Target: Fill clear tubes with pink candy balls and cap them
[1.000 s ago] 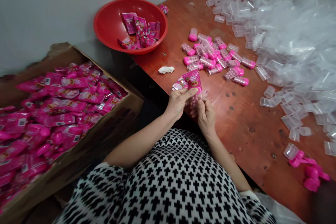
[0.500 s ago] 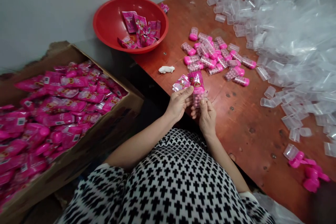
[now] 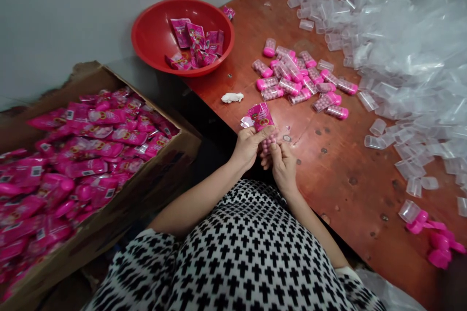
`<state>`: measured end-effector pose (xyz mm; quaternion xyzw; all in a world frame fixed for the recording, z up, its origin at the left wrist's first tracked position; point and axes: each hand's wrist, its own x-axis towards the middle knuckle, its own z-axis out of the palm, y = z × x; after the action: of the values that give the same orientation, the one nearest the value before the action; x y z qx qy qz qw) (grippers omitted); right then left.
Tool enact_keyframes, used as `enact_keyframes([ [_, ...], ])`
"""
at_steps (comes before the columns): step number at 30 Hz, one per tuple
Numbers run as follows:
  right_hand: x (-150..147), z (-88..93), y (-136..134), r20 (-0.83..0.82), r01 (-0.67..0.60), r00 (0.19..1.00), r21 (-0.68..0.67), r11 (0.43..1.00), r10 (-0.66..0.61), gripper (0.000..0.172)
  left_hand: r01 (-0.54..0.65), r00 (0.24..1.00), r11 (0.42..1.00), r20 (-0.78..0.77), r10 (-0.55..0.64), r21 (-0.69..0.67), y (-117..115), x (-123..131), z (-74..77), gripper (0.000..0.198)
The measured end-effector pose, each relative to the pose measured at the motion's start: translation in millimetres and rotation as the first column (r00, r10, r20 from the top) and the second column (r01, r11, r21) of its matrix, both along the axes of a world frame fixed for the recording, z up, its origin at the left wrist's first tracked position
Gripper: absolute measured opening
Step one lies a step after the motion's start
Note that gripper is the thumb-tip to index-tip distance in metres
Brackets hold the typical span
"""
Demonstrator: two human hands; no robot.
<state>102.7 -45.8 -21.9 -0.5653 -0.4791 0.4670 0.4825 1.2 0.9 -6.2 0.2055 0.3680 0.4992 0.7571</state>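
Note:
Between my two hands is a pink printed candy packet [image 3: 263, 114], tilted a little to the left, with round pink candies showing through its lower part. My left hand [image 3: 248, 149] pinches its middle, thumb on top. At its bottom end, the thumb and fingers of my right hand [image 3: 283, 161] are closed on it. Partly behind the packet lies another wrapper, of which a silvery corner [image 3: 246, 122] shows. Just beyond my hands, several clear tubes of pink candies with pink caps [image 3: 290, 86] are heaped on the table.
The reddish wooden table [image 3: 328, 180] carries a large pile of clear plastic tubes [image 3: 408, 77] at right and pink plastic parts [image 3: 438, 243] near its front. A red bowl [image 3: 146, 34] holds several pink wrappers. At left stands a cardboard box [image 3: 153, 165] full of filled pink packets.
The packet has tipped to the left, and its upper end now covers most of the loose wrapper. My right hand has shifted slightly left and down. Both hands keep their grip.

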Motion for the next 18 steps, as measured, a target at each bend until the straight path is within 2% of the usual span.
enact_keyframes([
  [2,1,-0.8,-2,0.094,0.026,0.995,0.042,0.999,-0.03,0.027,0.037,0.999,0.999,-0.007,-0.037,0.008,0,0,-1.4,0.038],
  [4,1,-1.0,-3,0.074,0.041,0.996,0.036,0.999,-0.043,0.027,0.105,0.994,0.994,-0.031,-0.104,0.026,-1,-1,-2.3,0.035],
  [9,1,1.3,-2,-0.245,0.008,0.969,-0.083,0.997,-0.028,0.033,0.198,0.98,0.978,-0.043,-0.195,0.065,-7,-2,0.4,0.033],
  [11,1,3.1,0,-0.276,0.012,0.961,-0.087,0.996,-0.035,0.033,0.169,0.986,0.983,-0.006,-0.169,0.07,-9,-1,2.3,0.034],
  [15,2,7.4,2,-0.181,0.052,0.981,-0.065,0.997,-0.063,0.031,0.028,0.997,0.998,0.076,-0.033,0.06,-10,1,3.7,0.043],
  [18,1,7.1,1,-0.147,0.076,0.986,-0.048,0.996,-0.082,0.029,-0.023,0.998,0.999,0.062,0.021,0.038,-10,5,2.0,0.047],
])
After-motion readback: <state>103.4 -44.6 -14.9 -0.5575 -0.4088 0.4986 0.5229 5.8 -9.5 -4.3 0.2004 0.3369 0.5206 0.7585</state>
